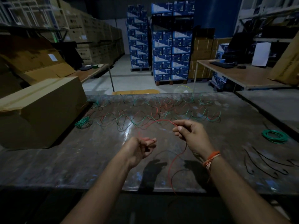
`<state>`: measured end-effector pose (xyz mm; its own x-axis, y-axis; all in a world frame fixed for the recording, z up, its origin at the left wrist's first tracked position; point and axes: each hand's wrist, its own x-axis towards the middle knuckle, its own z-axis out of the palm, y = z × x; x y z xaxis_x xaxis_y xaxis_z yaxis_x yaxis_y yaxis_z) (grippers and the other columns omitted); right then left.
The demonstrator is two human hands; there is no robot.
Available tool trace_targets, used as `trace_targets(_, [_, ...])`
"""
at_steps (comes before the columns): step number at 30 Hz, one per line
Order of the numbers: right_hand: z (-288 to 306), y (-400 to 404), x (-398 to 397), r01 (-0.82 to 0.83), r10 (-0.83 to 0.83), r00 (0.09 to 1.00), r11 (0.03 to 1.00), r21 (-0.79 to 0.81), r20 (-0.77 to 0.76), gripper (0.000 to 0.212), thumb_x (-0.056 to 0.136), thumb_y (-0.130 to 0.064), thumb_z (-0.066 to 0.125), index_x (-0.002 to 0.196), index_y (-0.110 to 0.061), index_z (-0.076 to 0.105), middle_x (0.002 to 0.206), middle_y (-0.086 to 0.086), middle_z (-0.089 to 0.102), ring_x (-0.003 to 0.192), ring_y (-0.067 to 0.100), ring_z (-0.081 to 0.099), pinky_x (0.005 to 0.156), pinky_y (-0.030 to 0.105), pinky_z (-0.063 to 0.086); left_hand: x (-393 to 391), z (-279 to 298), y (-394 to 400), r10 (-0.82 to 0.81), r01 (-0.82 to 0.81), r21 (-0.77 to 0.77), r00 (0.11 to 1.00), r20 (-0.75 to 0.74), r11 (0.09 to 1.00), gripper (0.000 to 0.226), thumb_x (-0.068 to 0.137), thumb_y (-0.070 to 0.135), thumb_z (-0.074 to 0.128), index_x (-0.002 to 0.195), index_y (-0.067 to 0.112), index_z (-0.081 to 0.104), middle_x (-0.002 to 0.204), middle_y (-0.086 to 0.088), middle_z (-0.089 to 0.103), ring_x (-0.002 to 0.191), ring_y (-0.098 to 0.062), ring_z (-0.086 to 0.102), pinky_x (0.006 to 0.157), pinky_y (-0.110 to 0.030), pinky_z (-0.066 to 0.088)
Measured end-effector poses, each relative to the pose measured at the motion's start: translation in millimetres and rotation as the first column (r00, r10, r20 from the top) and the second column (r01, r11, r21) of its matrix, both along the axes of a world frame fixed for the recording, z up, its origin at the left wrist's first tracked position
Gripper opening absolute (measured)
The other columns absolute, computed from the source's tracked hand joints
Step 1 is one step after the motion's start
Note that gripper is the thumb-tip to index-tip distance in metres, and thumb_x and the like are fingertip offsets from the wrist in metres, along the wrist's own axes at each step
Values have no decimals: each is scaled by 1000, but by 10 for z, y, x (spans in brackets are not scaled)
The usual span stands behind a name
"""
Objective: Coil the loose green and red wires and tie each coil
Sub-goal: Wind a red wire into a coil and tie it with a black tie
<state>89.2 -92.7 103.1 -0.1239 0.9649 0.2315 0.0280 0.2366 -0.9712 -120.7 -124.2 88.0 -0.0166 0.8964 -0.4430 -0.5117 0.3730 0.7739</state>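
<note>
Red wire (161, 121) runs between both hands: I see my right hand (189, 135) pinching it, my left hand (142, 146) curled round its end, above the table (80, 159).

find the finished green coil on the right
In the head view the green coil lies on the table's right side, beyond the black ties, right of the right hand.

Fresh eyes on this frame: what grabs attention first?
Two hands at centre: the left hand and right hand both pinch a red wire above the dark table. Behind them sprawls a tangle of loose wires; a green coil lies at right.
</note>
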Motion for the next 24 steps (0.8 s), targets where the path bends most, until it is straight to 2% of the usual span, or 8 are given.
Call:
trace_targets(3, [5, 20, 66, 35, -43, 997, 994, 107, 70, 29, 99, 4, 52, 103, -16, 74, 86, 1, 75, 79, 7, 68, 74, 18, 53, -105, -116, 22, 118, -120, -74, 993, -23, 990, 41, 90, -8, 30, 124, 4, 50, 100, -13, 67, 86, -25, 64, 51, -19, 44])
trace_targets(6, [19, 28, 94, 17, -37, 993, 984, 178, 112, 32, 98, 5, 52, 97, -18, 74, 89, -2, 75, 88, 7, 70, 81, 22, 56, -174, -122, 51, 151, -154, 77, 988, 43, 985, 37, 99, 5, 38, 132, 0, 53, 118, -17, 67, 99, -27, 66, 73, -26, 47])
trace_targets(10, [2, 22, 33, -11, -6, 996, 982, 189, 88, 28, 99, 4, 52, 99, -16, 73, 91, -2, 74, 86, 1, 67, 75, 16, 50, -81, 41, -77, -63, 138, 336, 972, -225, 932, 34, 102, 28, 52, 127, 6, 60, 125, -11, 70, 111, -25, 68, 89, -33, 49])
trace_targets(13, [-36, 57, -24, 43, -45, 999, 984, 171, 4, 24, 100, 0, 54, 102, -17, 71, 89, -1, 73, 75, -1, 61, 66, 13, 47, 0, 140, -167, -195, 293, 390, 942, -273, 873, 20, 99, 25, 56, 108, 8, 62, 98, -8, 70, 85, -22, 69, 81, -33, 52])
trace_targets(15, [-86, 83, -27, 63, -58, 998, 988, 145, -35, 19, 100, -4, 56, 104, -17, 69, 85, 1, 71, 67, 1, 56, 60, 15, 46, 49, 197, -187, -157, 215, 444, 974, -164, 870, 14, 96, 26, 56, 96, 13, 59, 79, -2, 57, 62, -12, 55, 64, -27, 49])
trace_targets(18, [-239, 95, -38, -18, 17, 1000, 998, 58, 13, 11, 101, -8, 58, 98, -13, 68, 76, 1, 65, 60, 2, 53, 56, 16, 45, 46, 292, -119, -52, -15, 480, 991, 126, 877, 21, 98, 33, 50, 90, 16, 58, 67, 8, 46, 45, -1, 36, 45, -16, 33])
trace_targets(22, [-538, 7, -86, -111, 116, 992, 990, -91, 43, 16, 102, -11, 56, 89, -14, 64, 71, 1, 59, 56, 5, 50, 52, 17, 42, -21, 399, 8, -69, -148, 458, 903, 425, 876, 35, 104, 38, 38, 90, 13, 59, 54, 9, 40, 34, -1, 30, 38, -16, 18])
trace_targets(24, [-723, -132, -148, -121, 132, 987, 985, -120, 87, 17, 103, -9, 54, 89, -14, 63, 70, -1, 59, 58, 7, 50, 53, 17, 42, -44, 436, 55, -83, -186, 472, 866, 493, 862, 35, 106, 34, 35, 95, 12, 60, 53, 9, 40, 33, -2, 30, 39, -17, 15])
